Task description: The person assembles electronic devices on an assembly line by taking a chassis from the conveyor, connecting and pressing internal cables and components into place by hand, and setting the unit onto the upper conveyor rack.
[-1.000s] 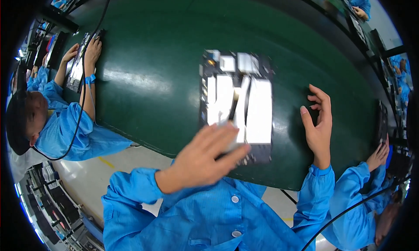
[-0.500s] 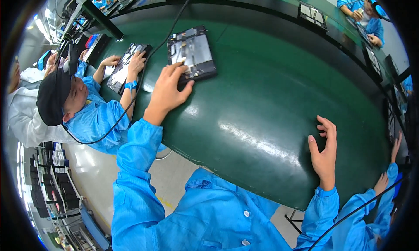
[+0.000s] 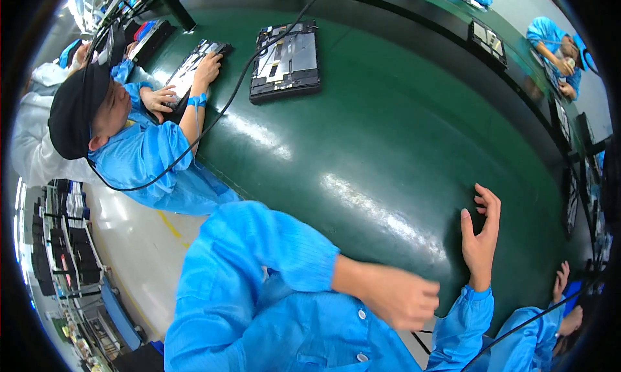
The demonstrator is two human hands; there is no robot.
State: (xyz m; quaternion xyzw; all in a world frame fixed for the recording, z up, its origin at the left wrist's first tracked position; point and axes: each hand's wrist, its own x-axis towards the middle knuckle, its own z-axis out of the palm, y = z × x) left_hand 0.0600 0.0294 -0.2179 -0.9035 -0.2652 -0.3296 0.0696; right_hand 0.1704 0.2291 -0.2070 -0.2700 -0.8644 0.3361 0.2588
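Note:
My left hand [image 3: 396, 296] is in front of my chest, slightly blurred, its fingers curled into a loose fist. Nothing shows in it. At the right of the green table, my right hand [image 3: 480, 241] hovers or rests with thumb and fingers apart and nothing between them; whether it touches the surface I cannot tell. Farther off, an opened flat electronic device [image 3: 294, 62] lies on the table, its grey panel and dark inner parts exposed. Neither hand is touching it.
To the left, a co-worker in blue [image 3: 139, 152] handles another opened device [image 3: 187, 74]. A black cable [image 3: 236, 91] crosses the view above the table [image 3: 388, 133]. Another person's hands [image 3: 564, 301] are at the lower right. Along the far side runs a dark ledge [image 3: 446, 24] with more devices.
My left hand has let go of the opened device and swung back toward my chest, its fingers curling. The device stays on the table. My right hand has hardly moved.

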